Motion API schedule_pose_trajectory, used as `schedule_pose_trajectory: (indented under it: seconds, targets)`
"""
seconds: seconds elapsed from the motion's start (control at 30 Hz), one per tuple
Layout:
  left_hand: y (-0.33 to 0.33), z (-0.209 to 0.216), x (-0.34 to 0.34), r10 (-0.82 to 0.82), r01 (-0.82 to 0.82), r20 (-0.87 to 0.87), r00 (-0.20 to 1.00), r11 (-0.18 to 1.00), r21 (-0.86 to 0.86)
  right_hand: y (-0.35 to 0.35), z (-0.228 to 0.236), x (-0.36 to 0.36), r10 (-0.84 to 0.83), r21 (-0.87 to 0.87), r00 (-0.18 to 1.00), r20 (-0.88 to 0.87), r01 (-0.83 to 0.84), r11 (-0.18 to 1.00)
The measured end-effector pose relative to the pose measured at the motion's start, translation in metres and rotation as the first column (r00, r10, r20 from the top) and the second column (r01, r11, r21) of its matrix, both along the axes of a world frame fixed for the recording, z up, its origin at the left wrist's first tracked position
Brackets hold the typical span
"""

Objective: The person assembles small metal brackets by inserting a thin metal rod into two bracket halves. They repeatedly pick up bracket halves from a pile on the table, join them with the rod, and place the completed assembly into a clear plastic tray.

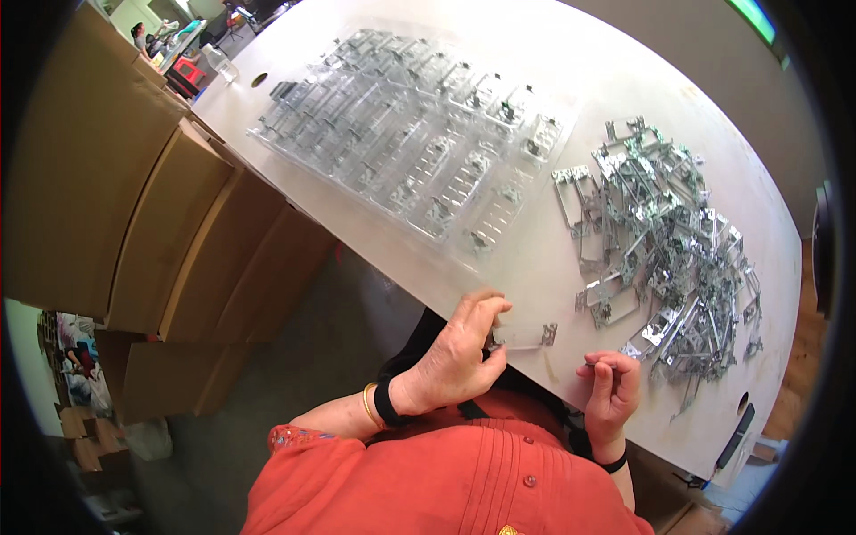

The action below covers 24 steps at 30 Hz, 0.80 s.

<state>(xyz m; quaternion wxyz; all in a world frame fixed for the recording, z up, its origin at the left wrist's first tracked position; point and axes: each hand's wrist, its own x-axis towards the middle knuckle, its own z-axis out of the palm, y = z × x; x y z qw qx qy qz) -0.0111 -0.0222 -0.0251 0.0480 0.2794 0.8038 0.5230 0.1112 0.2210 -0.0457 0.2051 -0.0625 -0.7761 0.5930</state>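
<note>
Near the table's front edge, my left hand [453, 357] grips one end of a flat metal bracket [547, 334] between thumb and fingers. This bracket has a long open frame, and its far end points right. To its right, my right hand [612, 385] is closed in a pinch, apart from the bracket. A small dark bit shows at its fingertips, too small to name. A heap of similar silvery metal brackets [664, 232] lies loose beyond my right hand. Farther left, a clear plastic tray [437, 234] holds rows of metal brackets in its compartments.
The white table [535, 53] has a cable hole by its far left corner, near a clear bottle [219, 64]. Large cardboard boxes [169, 241] stand along the left. A dark bar-shaped thing [736, 435] lies at the right edge. Another person [139, 37] sits far back left.
</note>
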Motion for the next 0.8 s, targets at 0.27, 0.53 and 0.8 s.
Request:
schedule_pose_trajectory:
  seconds: [0.27, 0.53, 0.8]
  targets:
    - [0.002, 0.003, 0.002, 0.034, -0.05, -0.146, 0.989, 0.993, -0.108, 0.001, 0.003, -0.004, 0.02, -0.009, 1.0, 0.001, -0.02, 1.0]
    - [0.003, 0.005, 0.005, 0.01, -0.081, -0.322, 0.947, 0.975, -0.206, 0.001, -0.002, 0.001, -0.009, -0.007, 1.0, -0.003, 0.009, 1.0]
    - [0.0, 0.006, 0.009, 0.012, -0.104, -0.329, 0.944, 0.959, -0.265, 0.002, -0.007, 0.002, -0.004, -0.022, 1.0, 0.022, 0.005, 1.0]
